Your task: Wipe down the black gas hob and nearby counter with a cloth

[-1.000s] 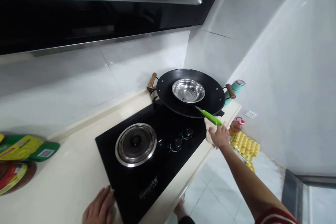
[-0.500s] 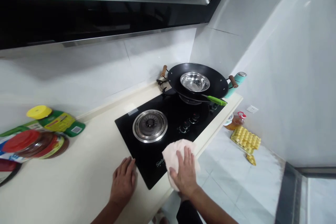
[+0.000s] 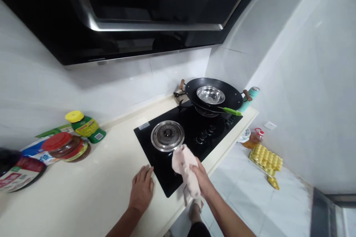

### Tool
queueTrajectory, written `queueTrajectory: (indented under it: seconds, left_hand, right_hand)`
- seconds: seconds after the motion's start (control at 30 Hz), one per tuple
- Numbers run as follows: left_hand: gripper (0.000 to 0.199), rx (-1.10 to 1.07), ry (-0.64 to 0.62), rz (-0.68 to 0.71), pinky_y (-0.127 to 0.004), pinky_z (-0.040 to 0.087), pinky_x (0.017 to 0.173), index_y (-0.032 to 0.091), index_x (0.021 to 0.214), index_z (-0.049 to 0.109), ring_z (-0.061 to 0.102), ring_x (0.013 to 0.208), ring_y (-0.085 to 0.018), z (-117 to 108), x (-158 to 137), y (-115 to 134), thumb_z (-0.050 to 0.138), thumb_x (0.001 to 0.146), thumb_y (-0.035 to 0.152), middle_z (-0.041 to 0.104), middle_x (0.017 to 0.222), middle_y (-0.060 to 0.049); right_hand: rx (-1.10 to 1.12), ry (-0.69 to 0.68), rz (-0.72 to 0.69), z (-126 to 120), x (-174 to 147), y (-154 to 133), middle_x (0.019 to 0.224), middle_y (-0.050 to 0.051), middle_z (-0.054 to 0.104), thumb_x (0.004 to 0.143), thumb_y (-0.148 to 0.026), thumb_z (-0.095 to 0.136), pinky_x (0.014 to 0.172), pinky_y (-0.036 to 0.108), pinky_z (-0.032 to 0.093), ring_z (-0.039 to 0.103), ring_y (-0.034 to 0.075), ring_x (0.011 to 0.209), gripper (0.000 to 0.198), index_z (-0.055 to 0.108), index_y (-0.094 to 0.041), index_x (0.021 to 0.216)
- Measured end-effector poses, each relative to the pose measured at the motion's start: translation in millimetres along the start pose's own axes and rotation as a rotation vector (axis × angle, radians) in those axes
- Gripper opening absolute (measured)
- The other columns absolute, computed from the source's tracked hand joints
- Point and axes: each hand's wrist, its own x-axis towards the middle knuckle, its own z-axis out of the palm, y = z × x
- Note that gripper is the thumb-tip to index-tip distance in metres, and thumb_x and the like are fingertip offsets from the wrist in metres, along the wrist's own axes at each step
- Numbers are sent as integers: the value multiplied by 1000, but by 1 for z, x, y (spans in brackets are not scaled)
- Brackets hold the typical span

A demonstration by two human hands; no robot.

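Observation:
My right hand [image 3: 200, 177] grips a pale pink cloth [image 3: 187, 170], bunched up and held above the front edge of the black gas stove [image 3: 164, 170]. Some of my right fingers are hidden behind the cloth. Flat on the cream counter [image 3: 105, 192], just left of the stove, rests my left hand [image 3: 142, 188], holding nothing. The near burner [image 3: 167, 136] is bare, and the stove's knobs [image 3: 205, 134] lie to its right. On the far burner sits a black wok [image 3: 233, 96] with wooden handles, holding a steel bowl [image 3: 210, 95]; a green-handled utensil [image 3: 232, 111] lies by its near rim.
A range hood [image 3: 155, 26] overhangs the stove. At the left stand a red-lidded jar [image 3: 66, 147], a yellow-capped green container [image 3: 87, 127] and a dark bottle [image 3: 22, 170]. A turquoise flask [image 3: 247, 100] is beside the wok. Yellow egg trays [image 3: 266, 157] and an oil jug [image 3: 254, 137] are on the floor.
My right hand has gone from pressing the spread cloth on the stove's front edge to gripping it bunched and lifted. My left hand stays flat on the counter. The view has shifted.

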Motion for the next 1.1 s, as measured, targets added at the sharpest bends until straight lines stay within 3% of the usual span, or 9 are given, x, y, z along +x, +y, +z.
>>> queueTrajectory:
  seconds: [0.13,0.2,0.3,0.37,0.47,0.63,0.9,1.1]
  left_hand:
    - [48,-1,8,-3,-43,46,107,20,142,60,58,135,-27,1,-1,0,44,97,20,69,141,-13]
    - [48,1,10,-2,-43,46,108,21,142,60,58,135,-27,2,-1,0,44,97,20,69,141,-12]
    - [47,5,8,-2,-42,45,108,21,141,61,58,136,-26,2,-2,-1,45,97,20,69,141,-11]
    - [47,5,4,-2,-41,45,108,21,142,61,57,137,-26,1,-3,-1,46,97,19,69,142,-11]
    - [48,7,10,2,-41,45,108,21,142,60,57,137,-26,0,-2,-1,48,96,19,68,143,-11]
    - [47,17,46,22,-39,47,105,21,141,61,59,134,-25,1,-2,-3,50,95,19,69,142,-10]
    - [50,87,85,51,-38,49,103,25,143,59,61,134,-23,9,-8,-12,50,94,21,70,142,-8]
    - [57,110,79,90,-37,50,102,28,152,51,61,135,-23,9,-10,-17,51,95,27,69,145,-7]
  right_hand:
    - [-184,203,-101,-42,45,-11,124,11,70,83,-51,61,99,45,56,66,29,113,53,66,-21,126]
    - [-358,303,-217,-63,56,-4,125,13,68,85,-49,55,99,48,55,66,29,112,49,66,-21,125]
    - [-630,325,-431,-75,56,7,131,15,65,95,-45,45,106,52,52,61,30,123,47,66,-24,131]
    - [-824,273,-500,-68,49,14,142,14,60,97,-46,48,111,55,47,55,33,133,46,66,-26,136]
    - [-1052,189,-475,-41,41,26,159,14,48,91,-50,63,114,63,41,45,42,143,55,63,-30,143]
    - [-1194,234,-360,1,51,41,168,16,38,86,-41,68,119,71,28,31,52,151,67,57,-25,150]
    - [-1257,291,-297,17,132,10,158,17,50,92,-15,49,121,53,34,43,37,145,48,64,-18,138]
    - [-1107,404,-243,2,199,-11,151,22,54,93,-16,43,114,57,35,50,39,134,53,58,-16,144]
